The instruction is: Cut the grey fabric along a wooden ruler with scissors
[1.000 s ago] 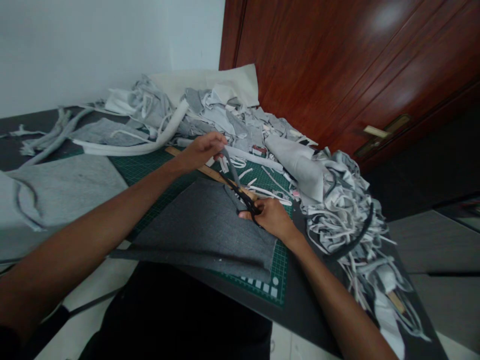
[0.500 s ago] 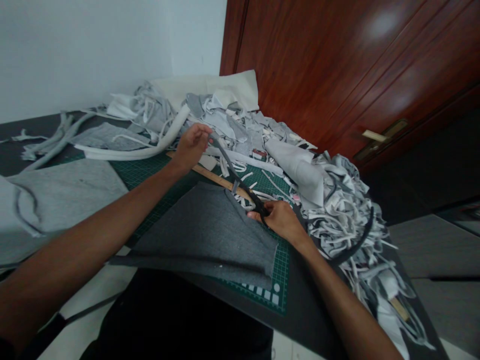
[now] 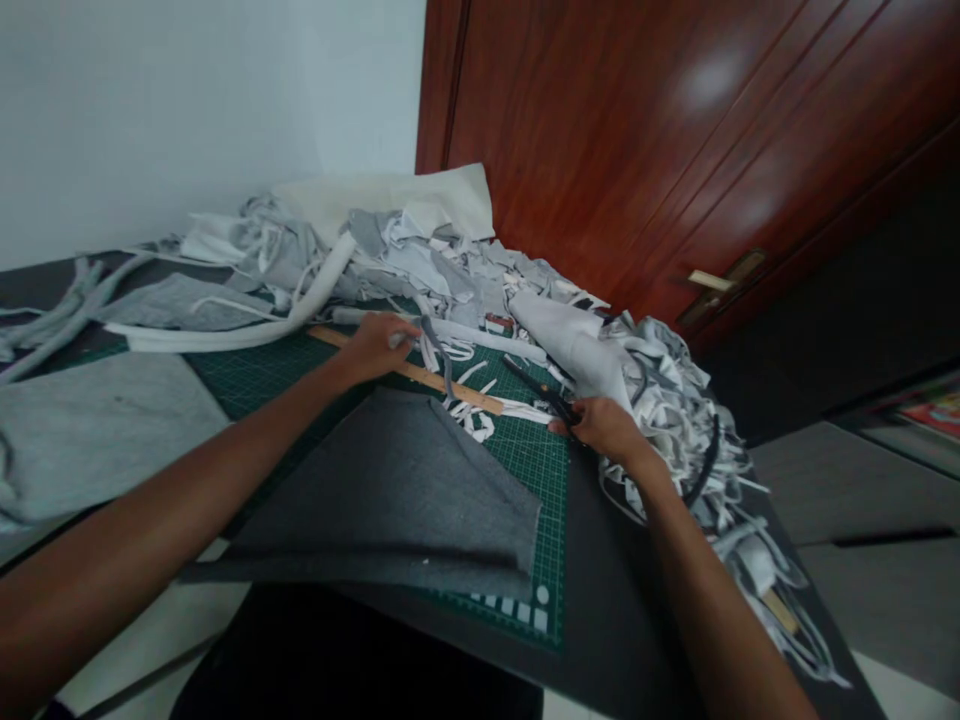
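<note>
The dark grey fabric (image 3: pixel 405 480) lies nearest, spread over the green cutting mat (image 3: pixel 551 520) on the dark surface (image 3: pixel 615 600), its near edge rolled up; it lies in much the same place as half a second ago.

Beyond its right side, the right hand (image 3: pixel 604 428) is closed round the handles of the black scissors (image 3: pixel 541 388). It has moved right, so the blades, earlier at the strip by the fabric's far right edge, now point over the mat, clear of the fabric.

The left hand (image 3: pixel 375 345), well apart from the right, pinches a grey strip (image 3: pixel 444 362). That strip, stretched to the scissors before, now droops loose across the wooden ruler (image 3: pixel 431 378), and the hand is lower, just above the ruler.

Farther off, pale scraps (image 3: pixel 450 265) heap up before the red-brown door (image 3: pixel 600 130).
</note>
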`<state>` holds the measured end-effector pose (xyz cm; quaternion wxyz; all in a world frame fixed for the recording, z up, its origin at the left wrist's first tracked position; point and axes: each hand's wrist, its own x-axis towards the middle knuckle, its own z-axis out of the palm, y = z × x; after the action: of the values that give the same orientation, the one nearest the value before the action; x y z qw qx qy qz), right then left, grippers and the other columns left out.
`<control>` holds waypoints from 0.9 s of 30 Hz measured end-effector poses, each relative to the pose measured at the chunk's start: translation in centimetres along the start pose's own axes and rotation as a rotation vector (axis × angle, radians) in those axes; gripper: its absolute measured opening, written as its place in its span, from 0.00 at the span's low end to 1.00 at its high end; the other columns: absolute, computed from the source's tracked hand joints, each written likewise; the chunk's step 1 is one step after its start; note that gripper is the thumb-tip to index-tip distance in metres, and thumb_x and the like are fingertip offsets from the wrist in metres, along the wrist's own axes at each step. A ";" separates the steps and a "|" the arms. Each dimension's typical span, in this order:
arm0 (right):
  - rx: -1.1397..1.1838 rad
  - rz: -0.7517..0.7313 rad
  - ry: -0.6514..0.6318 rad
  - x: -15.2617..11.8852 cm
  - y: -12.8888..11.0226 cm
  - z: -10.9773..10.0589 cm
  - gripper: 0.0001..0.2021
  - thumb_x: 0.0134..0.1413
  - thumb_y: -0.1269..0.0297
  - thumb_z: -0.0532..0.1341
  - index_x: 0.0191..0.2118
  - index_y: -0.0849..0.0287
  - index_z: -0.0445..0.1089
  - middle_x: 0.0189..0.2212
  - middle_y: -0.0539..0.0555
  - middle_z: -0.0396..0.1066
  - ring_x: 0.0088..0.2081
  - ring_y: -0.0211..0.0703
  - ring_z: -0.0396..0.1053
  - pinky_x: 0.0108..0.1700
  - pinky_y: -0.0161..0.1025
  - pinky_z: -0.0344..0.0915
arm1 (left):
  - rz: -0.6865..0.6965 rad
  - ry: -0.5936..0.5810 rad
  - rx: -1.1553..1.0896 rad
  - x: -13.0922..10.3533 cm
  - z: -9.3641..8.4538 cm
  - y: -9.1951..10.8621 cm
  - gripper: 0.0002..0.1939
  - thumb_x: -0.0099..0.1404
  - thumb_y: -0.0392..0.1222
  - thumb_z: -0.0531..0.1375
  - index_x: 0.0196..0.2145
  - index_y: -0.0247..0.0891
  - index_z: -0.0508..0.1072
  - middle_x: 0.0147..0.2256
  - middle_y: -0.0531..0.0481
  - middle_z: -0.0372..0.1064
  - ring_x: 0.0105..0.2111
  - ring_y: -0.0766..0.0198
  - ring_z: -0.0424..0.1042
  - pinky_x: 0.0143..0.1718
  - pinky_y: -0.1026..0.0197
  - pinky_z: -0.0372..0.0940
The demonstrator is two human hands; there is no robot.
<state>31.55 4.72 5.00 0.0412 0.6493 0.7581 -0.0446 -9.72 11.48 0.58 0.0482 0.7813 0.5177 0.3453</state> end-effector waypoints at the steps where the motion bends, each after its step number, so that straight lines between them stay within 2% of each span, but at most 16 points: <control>1: 0.006 0.007 -0.017 0.0 0.3 -0.1 0.15 0.64 0.51 0.68 0.40 0.61 0.80 0.36 0.59 0.81 0.39 0.49 0.78 0.34 0.38 0.58 | 0.012 -0.023 0.040 -0.1 0.4 0.1 0.14 0.64 0.37 0.59 0.45 0.38 0.82 0.44 0.43 0.77 0.50 0.48 0.73 0.60 0.42 0.63; 4: 0.011 0.004 -0.050 0.0 0.7 -0.2 0.16 0.63 0.52 0.70 0.45 0.62 0.80 0.40 0.60 0.81 0.41 0.49 0.78 0.36 0.38 0.61 | 0.040 -0.012 0.109 -0.6 1.0 1.0 0.16 0.64 0.38 0.59 0.47 0.42 0.81 0.49 0.43 0.73 0.55 0.47 0.69 0.63 0.40 0.60; 6: 0.019 -0.012 -0.060 -0.2 0.9 -0.4 0.16 0.62 0.56 0.72 0.47 0.64 0.79 0.41 0.61 0.81 0.43 0.50 0.78 0.38 0.37 0.63 | 0.070 0.029 0.129 -0.7 0.7 1.6 0.17 0.65 0.39 0.58 0.49 0.43 0.81 0.52 0.43 0.71 0.56 0.47 0.67 0.63 0.40 0.58; 9: 0.071 -0.049 -0.066 -0.6 1.2 -1.0 0.13 0.61 0.65 0.72 0.49 0.64 0.79 0.45 0.60 0.81 0.46 0.48 0.78 0.44 0.35 0.67 | 0.117 0.094 0.123 -0.4 -0.7 2.4 0.17 0.66 0.41 0.57 0.50 0.44 0.79 0.56 0.43 0.69 0.58 0.45 0.66 0.65 0.38 0.56; 11: 0.103 -0.056 -0.059 -1.0 1.2 -1.6 0.13 0.62 0.71 0.70 0.52 0.64 0.78 0.49 0.61 0.81 0.50 0.48 0.78 0.48 0.35 0.67 | 0.186 0.088 0.064 -0.1 -1.9 2.9 0.16 0.68 0.44 0.56 0.49 0.42 0.79 0.55 0.43 0.70 0.58 0.47 0.66 0.65 0.40 0.56; 13: 0.123 -0.057 -0.021 -1.6 0.5 -2.5 0.11 0.65 0.74 0.67 0.51 0.64 0.79 0.49 0.63 0.81 0.51 0.50 0.78 0.51 0.36 0.67 | 0.286 -0.006 -0.071 0.0 -2.7 3.7 0.16 0.71 0.47 0.55 0.47 0.40 0.79 0.50 0.44 0.74 0.53 0.50 0.71 0.62 0.46 0.62; 15: 0.154 -0.107 0.076 -2.6 -1.2 -3.4 0.07 0.68 0.74 0.64 0.47 0.64 0.79 0.46 0.63 0.81 0.50 0.52 0.78 0.52 0.39 0.68 | 0.345 -0.157 -0.233 -0.1 -2.9 4.7 0.14 0.72 0.47 0.55 0.43 0.40 0.80 0.42 0.46 0.78 0.44 0.55 0.75 0.51 0.54 0.68; 17: 0.248 -0.272 0.216 -4.0 -3.9 -3.9 0.08 0.71 0.73 0.60 0.44 0.63 0.79 0.44 0.61 0.81 0.47 0.50 0.78 0.51 0.40 0.68 | 0.363 -0.313 -0.334 -0.5 -2.8 6.0 0.13 0.72 0.44 0.57 0.37 0.39 0.80 0.35 0.49 0.79 0.36 0.60 0.76 0.42 0.60 0.68; 19: 0.397 -0.545 0.259 -5.7 -7.1 -3.6 0.11 0.74 0.72 0.56 0.46 0.62 0.77 0.44 0.58 0.80 0.47 0.46 0.77 0.53 0.39 0.68 | 0.379 -0.431 -0.382 -1.0 -2.4 7.0 0.13 0.70 0.41 0.56 0.35 0.39 0.81 0.31 0.50 0.78 0.32 0.63 0.75 0.37 0.62 0.67; 21: 0.479 -0.839 0.111 -7.1 -10.2 -2.5 0.12 0.73 0.74 0.55 0.48 0.59 0.76 0.45 0.54 0.80 0.48 0.42 0.77 0.53 0.36 0.68 | 0.351 -0.515 -0.423 -1.4 -2.3 7.6 0.13 0.67 0.41 0.56 0.34 0.39 0.81 0.27 0.52 0.75 0.25 0.66 0.72 0.30 0.65 0.65; 22: 0.466 -0.934 0.023 -7.6 -11.4 -1.8 0.11 0.72 0.75 0.56 0.48 0.58 0.76 0.46 0.54 0.80 0.48 0.41 0.77 0.52 0.36 0.68 | 0.300 -0.548 -0.440 -1.5 -2.4 7.6 0.13 0.67 0.41 0.55 0.34 0.39 0.81 0.26 0.53 0.74 0.21 0.68 0.69 0.25 0.66 0.62; 24: 0.401 -0.995 -0.085 -8.1 -12.9 -0.5 0.10 0.69 0.78 0.59 0.46 0.59 0.76 0.47 0.53 0.80 0.49 0.41 0.76 0.47 0.34 0.68 | 0.197 -0.566 -0.471 -1.6 -2.8 7.4 0.14 0.67 0.41 0.55 0.35 0.39 0.80 0.24 0.54 0.74 0.16 0.70 0.65 0.19 0.67 0.58; 27: 0.363 -0.958 -0.149 -7.8 -13.1 0.6 0.08 0.70 0.75 0.60 0.44 0.58 0.76 0.46 0.52 0.80 0.49 0.40 0.76 0.45 0.34 0.68 | 0.179 -0.586 -0.509 -1.3 -3.2 6.7 0.14 0.69 0.43 0.54 0.37 0.41 0.80 0.25 0.53 0.76 0.16 0.68 0.68 0.20 0.66 0.60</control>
<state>19.77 -5.02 5.54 -0.0432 0.2212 0.9455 -0.2351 -6.69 6.45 5.27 0.3558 0.8518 0.3096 0.2280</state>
